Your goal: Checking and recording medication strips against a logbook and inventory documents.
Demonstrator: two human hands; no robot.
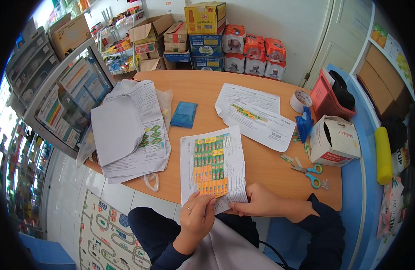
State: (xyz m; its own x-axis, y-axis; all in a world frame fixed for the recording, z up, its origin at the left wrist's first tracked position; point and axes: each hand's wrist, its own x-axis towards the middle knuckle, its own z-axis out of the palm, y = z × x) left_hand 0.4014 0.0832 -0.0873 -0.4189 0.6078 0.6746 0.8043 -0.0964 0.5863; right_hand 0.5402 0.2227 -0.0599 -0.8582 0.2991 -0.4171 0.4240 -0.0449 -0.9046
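Note:
A white printed sheet (187, 162) leans over the near edge of the wooden table. Rows of green, yellow and orange cut-out wrapper pieces (209, 162) cover its middle. My right hand (261, 200) grips the sheet's lower right edge, with the paper curled beside the thumb. At its lower edge, my left hand (198, 216), wearing a ring, holds the sheet with thumb and fingers together by the lowest orange pieces. Whether a loose piece is between those fingertips is hidden. Beyond lie two more sheets (261, 126), the nearer bearing a yellow-green strip (248, 113).
Scissors (307, 173) and wrapper scraps (287, 158) lie at right, near a white carton (334, 141), a tape roll (300, 101) and a red bin (324, 91). A blue packet (184, 114) sits mid-table. Stacked papers (116, 130) are at left, by a glass-fronted case (76, 91).

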